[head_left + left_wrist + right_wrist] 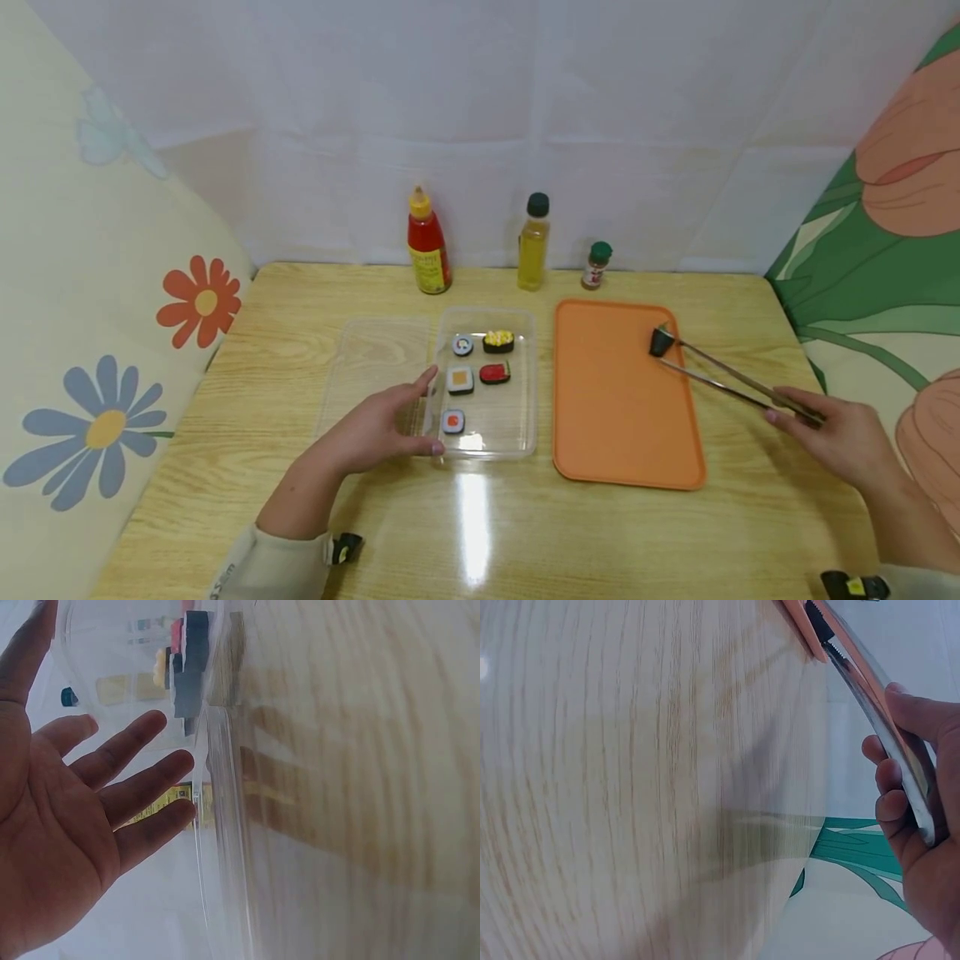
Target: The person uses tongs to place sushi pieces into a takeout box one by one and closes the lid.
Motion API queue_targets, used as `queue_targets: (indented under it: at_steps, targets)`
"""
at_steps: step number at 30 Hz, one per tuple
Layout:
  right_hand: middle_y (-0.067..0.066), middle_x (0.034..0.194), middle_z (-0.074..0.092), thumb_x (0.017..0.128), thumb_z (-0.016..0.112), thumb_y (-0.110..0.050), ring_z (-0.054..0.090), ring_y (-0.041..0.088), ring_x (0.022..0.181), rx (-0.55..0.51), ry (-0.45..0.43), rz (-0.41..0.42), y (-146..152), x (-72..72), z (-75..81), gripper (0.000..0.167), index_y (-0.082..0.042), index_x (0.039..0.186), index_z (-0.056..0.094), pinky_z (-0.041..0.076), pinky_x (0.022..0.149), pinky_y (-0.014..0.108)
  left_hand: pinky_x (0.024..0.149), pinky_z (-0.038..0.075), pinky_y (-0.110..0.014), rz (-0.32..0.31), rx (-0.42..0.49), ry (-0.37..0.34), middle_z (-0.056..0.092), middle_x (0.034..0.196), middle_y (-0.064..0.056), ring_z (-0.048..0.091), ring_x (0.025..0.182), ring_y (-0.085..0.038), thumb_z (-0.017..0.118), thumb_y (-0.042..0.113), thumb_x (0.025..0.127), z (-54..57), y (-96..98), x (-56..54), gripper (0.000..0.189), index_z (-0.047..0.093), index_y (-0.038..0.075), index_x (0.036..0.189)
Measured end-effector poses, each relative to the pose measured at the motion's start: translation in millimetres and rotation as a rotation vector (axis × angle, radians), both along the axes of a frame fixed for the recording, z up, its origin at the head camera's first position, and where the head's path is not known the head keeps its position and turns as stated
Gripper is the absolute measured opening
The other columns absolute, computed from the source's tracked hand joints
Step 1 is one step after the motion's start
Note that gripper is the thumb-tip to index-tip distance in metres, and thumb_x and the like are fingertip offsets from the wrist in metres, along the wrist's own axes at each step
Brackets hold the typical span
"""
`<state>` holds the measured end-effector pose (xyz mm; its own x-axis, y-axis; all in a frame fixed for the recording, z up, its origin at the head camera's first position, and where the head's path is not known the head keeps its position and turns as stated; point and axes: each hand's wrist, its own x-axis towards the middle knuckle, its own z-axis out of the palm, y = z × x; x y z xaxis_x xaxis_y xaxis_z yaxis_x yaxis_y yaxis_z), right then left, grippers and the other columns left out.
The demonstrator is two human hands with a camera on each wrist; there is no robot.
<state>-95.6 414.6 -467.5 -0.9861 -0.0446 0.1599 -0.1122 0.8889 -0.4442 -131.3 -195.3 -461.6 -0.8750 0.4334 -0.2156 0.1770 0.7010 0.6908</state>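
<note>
My right hand (pixel 851 437) grips metal tongs (pixel 723 387), seen from the side in the right wrist view. Between the tong tips, over the upper right of the orange tray (pixel 622 417), is a dark sushi piece (pixel 660 342) with a bit of green on top. Whether it touches the tray I cannot tell. My left hand (pixel 378 429) is at the left edge of the clear plastic container (pixel 517 433), thumb and fingers spread; the left wrist view shows the fingers loosely extended. Inside the container lie several sushi pieces, among them a corn-topped one (pixel 498 341) and a red-topped one (pixel 494 373).
The container's clear lid (pixel 367 354) lies flat to its left, partly under my left hand. Along the back stand a red sauce bottle (pixel 429 250), an oil bottle (pixel 532 250) and a small green-capped jar (pixel 596 267). White cloth (pixel 375 108) hangs behind the table.
</note>
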Motion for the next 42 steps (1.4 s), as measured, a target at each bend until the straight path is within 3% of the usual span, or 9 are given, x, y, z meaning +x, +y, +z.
queue_targets:
  at_steps: [8,15,20,22,24,32,38,42]
  targets:
    - [0.019,0.102,0.078,0.089,0.084,-0.022,0.054,-0.015,0.078,-0.019,0.067,0.06,-4.8,-9.0,-1.3,0.039,0.001,0.119,0.076,0.042,0.057,0.013,0.119,0.031,-0.06,-0.002,-0.005,-0.001,0.049,0.156,-0.018,0.038,0.148,-0.04,0.089,0.048,0.079,-0.1,0.2,-0.7,0.113,0.025,0.017,0.166]
    - [0.018,0.101,0.078,0.087,0.085,-0.021,0.057,-0.01,0.078,-0.005,0.087,0.085,-12.1,-16.6,-6.2,0.04,0.001,0.119,0.076,0.043,0.057,0.016,0.119,0.03,-0.06,-0.006,-0.009,-0.005,0.047,0.157,-0.018,0.037,0.148,-0.04,0.088,0.05,0.08,-0.3,0.2,-1.3,0.112,0.025,0.017,0.166]
    - [0.018,0.096,0.078,0.088,0.085,-0.021,0.073,0.022,0.08,0.018,0.114,0.094,-18.3,-19.9,-8.2,0.038,0.0,0.118,0.077,0.051,0.061,0.027,0.119,0.03,-0.059,-0.009,-0.011,-0.004,0.047,0.157,-0.018,0.037,0.148,-0.04,0.088,0.05,0.08,0.4,0.5,-1.1,0.112,0.025,0.016,0.166]
    - [0.02,0.096,0.078,0.089,0.084,-0.022,0.074,0.037,0.083,0.026,0.12,0.095,-20.4,-20.8,-8.4,0.037,0.001,0.117,0.077,0.053,0.063,0.036,0.119,0.03,-0.059,-0.009,-0.013,-0.005,0.047,0.157,-0.018,0.038,0.148,-0.04,0.088,0.05,0.08,0.2,0.8,-1.3,0.113,0.025,0.016,0.166]
    - [0.02,0.094,0.077,0.09,0.083,-0.021,0.073,0.043,0.083,0.03,0.131,0.093,-22.4,-20.7,-7.9,0.036,0.001,0.116,0.077,0.054,0.064,0.044,0.12,0.03,-0.059,-0.011,-0.014,-0.003,0.048,0.157,-0.017,0.038,0.148,-0.04,0.088,0.051,0.08,0.0,1.0,-1.4,0.113,0.025,0.016,0.166]
    - [0.013,0.082,0.077,0.087,0.084,-0.017,0.07,0.028,0.074,0.042,0.178,0.092,-25.9,-20.3,-6.7,0.03,-0.001,0.113,0.079,0.052,0.059,0.042,0.12,0.03,-0.058,-0.006,-0.014,-0.006,0.045,0.159,-0.016,0.037,0.149,-0.039,0.089,0.049,0.079,2.1,1.4,-1.1,0.114,0.024,0.017,0.166]
    - [0.013,0.082,0.077,0.087,0.084,-0.015,0.071,0.032,0.074,0.047,0.192,0.102,-25.8,-20.4,-7.0,0.029,-0.001,0.112,0.079,0.052,0.059,0.043,0.119,0.03,-0.059,-0.001,-0.014,-0.003,0.045,0.159,-0.017,0.037,0.149,-0.039,0.09,0.047,0.079,2.4,0.9,-0.9,0.113,0.024,0.017,0.166]
    - [0.01,0.079,0.076,0.086,0.085,-0.015,0.067,0.017,0.068,0.048,0.219,0.112,-26.1,-20.6,-6.5,0.028,-0.002,0.111,0.079,0.05,0.056,0.037,0.119,0.031,-0.06,-0.006,-0.011,0.006,0.046,0.158,-0.018,0.037,0.148,-0.04,0.089,0.048,0.08,0.9,0.1,-0.4,0.112,0.025,0.016,0.166]
